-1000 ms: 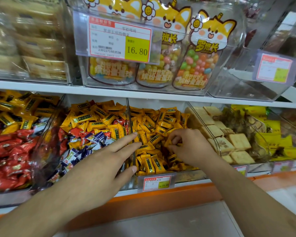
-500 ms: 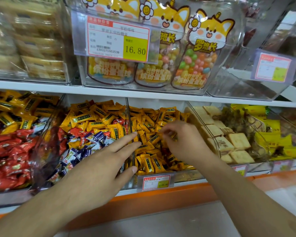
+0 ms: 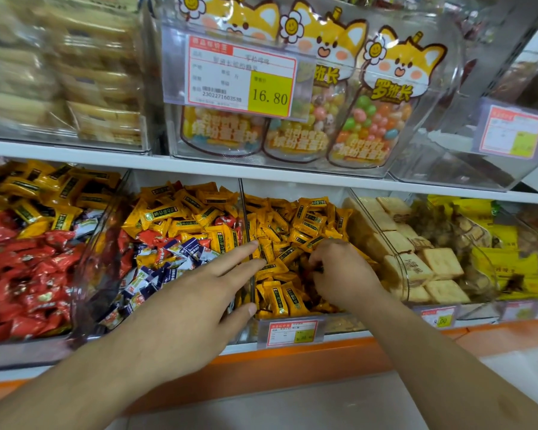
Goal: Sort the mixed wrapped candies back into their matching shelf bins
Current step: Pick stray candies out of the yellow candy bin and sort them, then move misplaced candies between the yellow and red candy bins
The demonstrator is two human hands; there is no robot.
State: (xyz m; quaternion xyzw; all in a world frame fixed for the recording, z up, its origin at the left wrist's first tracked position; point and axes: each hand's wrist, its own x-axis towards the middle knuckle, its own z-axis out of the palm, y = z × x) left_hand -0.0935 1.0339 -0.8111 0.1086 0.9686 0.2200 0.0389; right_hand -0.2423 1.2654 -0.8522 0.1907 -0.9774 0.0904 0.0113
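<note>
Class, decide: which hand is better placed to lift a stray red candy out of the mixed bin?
Left. The left hand hovers open beside the mixed bin's red candies; the right hand is curled in the orange-candy bin.

Lower shelf point(image 3: 339, 344): white board with an orange front edge; clear bins stand on it side by side.
Left end: mixed bin point(image 3: 87, 274) of red, yellow and blue-white candies.
Middle: yellow candy bin point(image 3: 292, 237), price tag point(image 3: 292, 333) at its front.
Right end: biscuit bin point(image 3: 416, 259).
Upper shelf point(image 3: 199, 169): white; jelly bean bin point(image 3: 308, 119) in the middle, wafer bin point(image 3: 75, 88) toward the left end.
</note>
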